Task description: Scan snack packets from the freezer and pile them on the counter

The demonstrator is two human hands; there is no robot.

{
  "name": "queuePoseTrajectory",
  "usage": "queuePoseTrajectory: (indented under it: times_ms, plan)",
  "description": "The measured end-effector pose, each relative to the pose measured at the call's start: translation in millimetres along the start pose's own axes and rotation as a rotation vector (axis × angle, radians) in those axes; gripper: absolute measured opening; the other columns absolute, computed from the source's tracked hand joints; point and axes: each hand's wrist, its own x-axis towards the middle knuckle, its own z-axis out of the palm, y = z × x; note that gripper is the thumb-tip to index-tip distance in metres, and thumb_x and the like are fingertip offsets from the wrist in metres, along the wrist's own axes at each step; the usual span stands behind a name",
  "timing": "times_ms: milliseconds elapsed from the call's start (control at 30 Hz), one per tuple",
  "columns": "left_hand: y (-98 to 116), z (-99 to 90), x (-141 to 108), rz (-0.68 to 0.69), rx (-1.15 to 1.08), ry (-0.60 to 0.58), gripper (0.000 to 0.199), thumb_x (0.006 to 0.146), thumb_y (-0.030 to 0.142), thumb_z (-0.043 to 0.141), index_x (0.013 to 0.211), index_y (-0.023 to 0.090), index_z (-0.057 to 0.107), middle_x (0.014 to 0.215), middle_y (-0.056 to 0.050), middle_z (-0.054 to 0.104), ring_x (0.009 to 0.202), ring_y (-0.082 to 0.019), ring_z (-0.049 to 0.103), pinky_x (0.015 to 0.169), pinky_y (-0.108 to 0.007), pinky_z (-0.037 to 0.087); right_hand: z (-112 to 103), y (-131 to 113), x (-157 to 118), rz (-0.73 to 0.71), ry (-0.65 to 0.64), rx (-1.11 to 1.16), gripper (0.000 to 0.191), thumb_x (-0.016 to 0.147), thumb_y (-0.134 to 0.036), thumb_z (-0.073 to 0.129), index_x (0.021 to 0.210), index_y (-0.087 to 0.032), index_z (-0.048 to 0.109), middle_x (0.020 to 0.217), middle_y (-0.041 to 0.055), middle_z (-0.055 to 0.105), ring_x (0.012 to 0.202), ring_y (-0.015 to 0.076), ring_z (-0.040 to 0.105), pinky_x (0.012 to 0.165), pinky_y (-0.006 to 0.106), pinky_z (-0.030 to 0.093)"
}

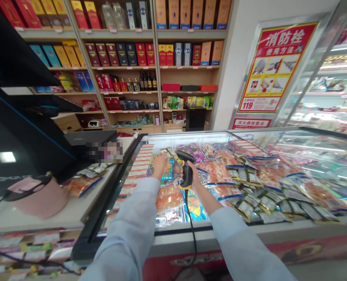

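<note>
My right hand (194, 176) grips a black corded handheld barcode scanner (186, 170), its head tilted forward over the open chest freezer (173, 230). My left hand (159, 164) rests on a blue and yellow snack packet (166, 171) inside the freezer, just left of the scanner. Many sealed packets of orange food (169, 197) and silver sachets (245, 208) lie heaped under both hands. The scanner's black cable (189, 216) drops over the freezer's front edge.
A counter at left holds a pink cap (38, 197), a packet of orange food (81, 185), and a black monitor (24, 132). Shelves of boxed liquor (123, 54) stand behind. A glass-front refrigerator (322, 89) and red fire-hydrant sign (277, 68) are at right.
</note>
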Motion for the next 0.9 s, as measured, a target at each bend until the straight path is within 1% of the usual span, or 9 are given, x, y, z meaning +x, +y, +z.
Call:
queuePoseTrajectory:
  times_ms: [267,433,500,567,667,733,767,833,900]
  plan:
    - [-3,-2.1,2,-0.003,-0.056,0.003,0.024,0.087,0.024,0.048,0.1,0.023,0.069,0.099,-0.014,0.066,0.102,-0.029,0.054,0.092,-0.043,0.035,3,-3,-4,-0.014,0.019,0.022,0.036,0.071,-0.052,0.071,0.078,-0.018,0.064,0.054,-0.0022,0.06,0.04,0.0101,0.052,0.037,0.019,0.041]
    - [0,-12.4,-2,0.025,-0.012,0.023,0.028,0.089,0.037,0.049,0.091,0.021,0.071,0.097,-0.013,0.068,0.102,-0.03,0.054,0.093,-0.042,0.035,6,-4,-5,-0.006,0.039,0.027,0.033,0.073,-0.051,0.07,0.073,-0.018,0.064,0.052,-0.0019,0.059,0.04,0.0099,0.051,0.035,0.019,0.04]
    - [2,-17.6,-3,0.011,-0.004,0.076,0.04,0.09,0.047,0.045,0.083,0.018,0.071,0.095,-0.015,0.067,0.102,-0.031,0.053,0.094,-0.043,0.036,7,-5,-6,-0.003,0.035,0.024,0.032,0.075,-0.05,0.069,0.072,-0.019,0.063,0.052,-0.0019,0.059,0.04,0.0102,0.051,0.034,0.019,0.039]
    - [1,-21.7,-3,-0.042,-0.021,0.165,0.048,0.092,0.049,0.038,0.082,0.016,0.071,0.097,-0.016,0.065,0.104,-0.031,0.053,0.093,-0.042,0.037,8,-6,-7,0.0,0.024,0.029,0.031,0.076,-0.049,0.068,0.071,-0.019,0.062,0.052,-0.002,0.058,0.04,0.0103,0.052,0.035,0.019,0.04]
    - [-7,-23.2,0,-0.175,-0.072,0.242,0.044,0.091,0.048,0.041,0.1,0.015,0.068,0.11,-0.019,0.061,0.108,-0.032,0.053,0.091,-0.043,0.04,8,-7,-7,0.003,0.014,0.042,0.029,0.076,-0.047,0.068,0.071,-0.019,0.062,0.053,-0.0019,0.058,0.04,0.01,0.052,0.036,0.019,0.041]
    - [-15,-20.7,4,-0.233,-0.103,0.138,0.048,0.083,0.056,0.052,0.103,0.015,0.067,0.114,-0.022,0.06,0.111,-0.037,0.052,0.09,-0.047,0.04,8,-7,-7,0.0,0.017,0.038,0.029,0.076,-0.047,0.068,0.071,-0.019,0.062,0.053,-0.0016,0.058,0.04,0.0101,0.052,0.035,0.019,0.041]
    - [-19,-18.9,5,-0.235,-0.113,0.057,0.051,0.076,0.061,0.059,0.097,0.016,0.069,0.114,-0.022,0.061,0.112,-0.04,0.051,0.09,-0.049,0.04,7,-7,-7,-0.001,0.019,0.035,0.029,0.076,-0.047,0.068,0.071,-0.019,0.061,0.053,-0.0016,0.058,0.04,0.0102,0.052,0.034,0.019,0.041]
    - [-26,-15.4,9,-0.175,-0.141,-0.096,0.05,0.06,0.065,0.07,0.078,0.019,0.07,0.105,-0.018,0.066,0.112,-0.043,0.052,0.089,-0.052,0.04,7,-7,-6,-0.005,0.017,0.029,0.029,0.076,-0.047,0.068,0.071,-0.019,0.061,0.053,-0.0015,0.059,0.039,0.0102,0.052,0.033,0.019,0.04]
    - [-29,-13.8,12,-0.079,-0.223,-0.2,0.045,0.049,0.063,0.078,0.063,0.021,0.067,0.088,-0.012,0.07,0.107,-0.04,0.055,0.089,-0.049,0.042,6,-7,-5,-0.006,0.006,0.029,0.03,0.076,-0.047,0.068,0.07,-0.018,0.06,0.053,-0.0016,0.059,0.038,0.0101,0.052,0.033,0.019,0.04]
